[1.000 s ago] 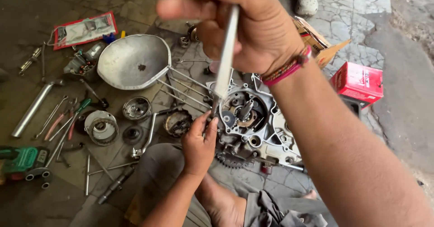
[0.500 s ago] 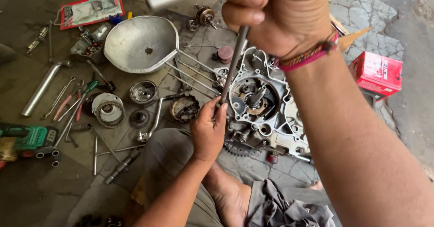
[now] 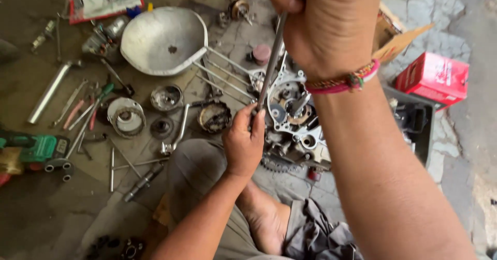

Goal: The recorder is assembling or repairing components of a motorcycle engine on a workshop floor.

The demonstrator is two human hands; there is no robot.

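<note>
Right hand: your right hand point(image 3: 323, 24) is up high, close to the camera, fist wrapped tight round the top of the long metal tool shaft point(image 3: 270, 66).
Left hand: your left hand point(image 3: 243, 143) is low, fingers point(image 3: 257, 121) curled shut round the shaft's bottom end, steadying it where it meets the engine.
Engine: the engine crankcase point(image 3: 292, 120) sits on the stone floor point(image 3: 461, 136) just ahead of your knee, cover off, gears and a chain sprocket showing.
Tip: I can't tell exactly what the tip is seated on; your left hand hides it.
Doing it well: keep the shaft straight in line with the fastener, I'd say, and let the lower hand guide while the upper one turns.
Watch out: a tilted shaft would likely slip off; press down as you turn.
Around you: the dented metal bowl point(image 3: 163, 40), long studs point(image 3: 222, 73), round clutch parts point(image 3: 127, 117) and the red box point(image 3: 434, 76) lie well apart from the work.
</note>
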